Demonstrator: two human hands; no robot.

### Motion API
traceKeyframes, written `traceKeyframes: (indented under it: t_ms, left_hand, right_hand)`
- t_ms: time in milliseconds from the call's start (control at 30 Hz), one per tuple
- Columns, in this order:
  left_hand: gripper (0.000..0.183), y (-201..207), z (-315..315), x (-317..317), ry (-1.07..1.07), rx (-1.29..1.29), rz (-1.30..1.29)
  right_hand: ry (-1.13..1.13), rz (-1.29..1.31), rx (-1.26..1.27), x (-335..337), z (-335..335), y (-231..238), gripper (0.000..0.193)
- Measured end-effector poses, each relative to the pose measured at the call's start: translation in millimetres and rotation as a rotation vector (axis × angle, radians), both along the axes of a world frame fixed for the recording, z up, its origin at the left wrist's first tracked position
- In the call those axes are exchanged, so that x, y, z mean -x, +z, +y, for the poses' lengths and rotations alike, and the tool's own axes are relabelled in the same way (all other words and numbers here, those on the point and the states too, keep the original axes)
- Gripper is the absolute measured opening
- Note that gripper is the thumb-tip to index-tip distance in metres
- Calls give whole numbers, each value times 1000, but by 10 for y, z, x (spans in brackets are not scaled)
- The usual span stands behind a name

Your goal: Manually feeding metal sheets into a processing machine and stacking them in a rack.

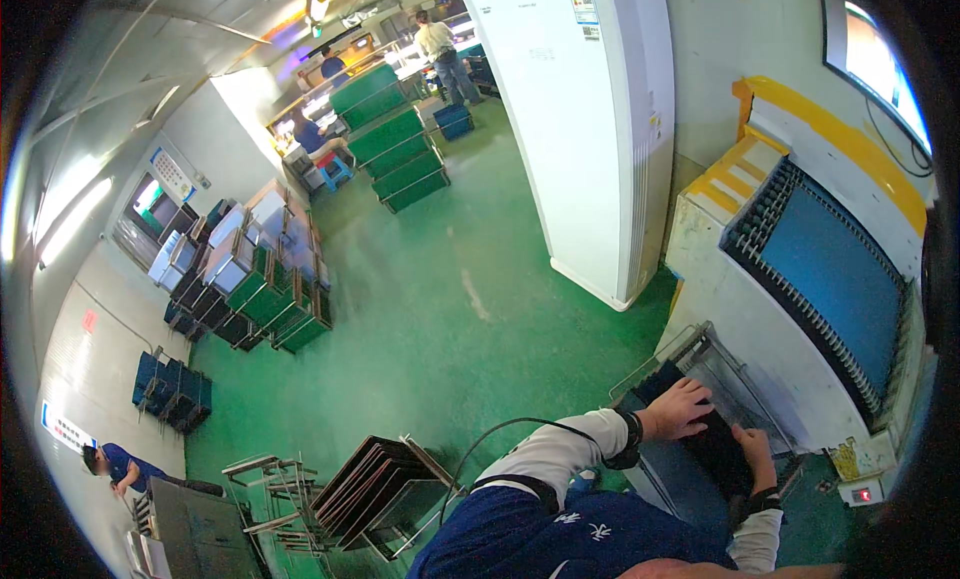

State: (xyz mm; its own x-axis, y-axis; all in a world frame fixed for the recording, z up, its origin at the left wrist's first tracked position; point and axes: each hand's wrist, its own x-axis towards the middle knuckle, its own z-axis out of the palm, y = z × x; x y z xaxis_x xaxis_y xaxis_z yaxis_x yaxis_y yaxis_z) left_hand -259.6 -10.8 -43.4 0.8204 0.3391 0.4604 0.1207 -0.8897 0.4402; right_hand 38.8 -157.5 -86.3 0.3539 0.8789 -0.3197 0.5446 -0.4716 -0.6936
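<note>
A dark, flat, black stack (715,434), perhaps thin panels, stands partly inside a wire-framed rack (735,369) at the lower right. My left hand (680,409) lies over its upper side with fingers curled onto it. On the other side, my right hand (757,457) grips the stack's edge, its fingertips partly hidden. A blue-grey flat surface (670,469) shows beside the stack, close to my body. Both wrists wear dark bands.
Right of the rack stands a white machine with a blue roller bed (830,269). A tall white cabinet unit (575,129) rises ahead. Metal racks with dark panels (375,494) stand at lower left. Green crates (390,139), stacked bins (250,279) and several people are farther off.
</note>
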Motion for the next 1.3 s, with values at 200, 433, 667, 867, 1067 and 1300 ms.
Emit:
traceKeyframes:
  t_ms: [200, 433, 667, 867, 1067, 1300]
  left_hand:
    - [45, -19, -7, 8, 11, -21, -8]
    - [44, 11, -14, 19, -4, -55, -52]
    - [44, 102, -26, 13, -5, -29, 27]
    - [48, 21, -20, 37, 15, 13, 50]
    - [43, 22, -21, -41, 21, 8, 30]
    - [45, -109, 46, -71, 35, 23, 157]
  right_hand:
    - [-44, 40, 0, -22, 44, -106, 57]
    - [-41, -152, -61, -147, 138, -157, 59]
    - [-78, -128, -100, -9, -5, -152, 55]
    - [18, -127, -181, 284, -114, -33, 51]
    - [72, -287, -70, 257, -87, 75, 47]
    - [23, -351, 60, 413, -24, 199, 47]
